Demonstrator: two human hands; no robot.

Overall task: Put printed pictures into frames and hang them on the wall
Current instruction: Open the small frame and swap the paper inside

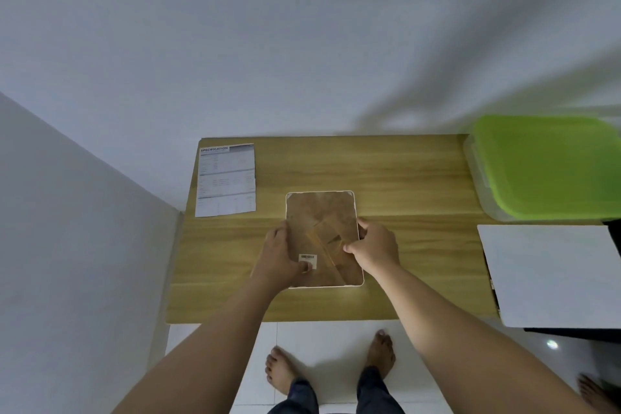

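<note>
While the frame [321, 208] lies face down on the tabletop [403, 178], brown backing up and white rim showing, both hands hold it. The left hand [279, 252] is clamped on the frame's left edge, its thumb pressing the backing at a barcode sticker [307, 257]. The right hand [374, 245] is clamped on the right edge, fingers curled over the rim and thumb on the backing. Between the two hands, a lighter flap [327, 235] sits on the backing; its detail is blurred. Beyond the left hand and further left lies a printed sheet [225, 180] headed "SPECIFICATION". Beyond the right hand, well apart to its right, stands a clear box with a green lid [544, 165]. Nearer, to the right of the right hand, lies a plain white sheet [551, 276].
</note>
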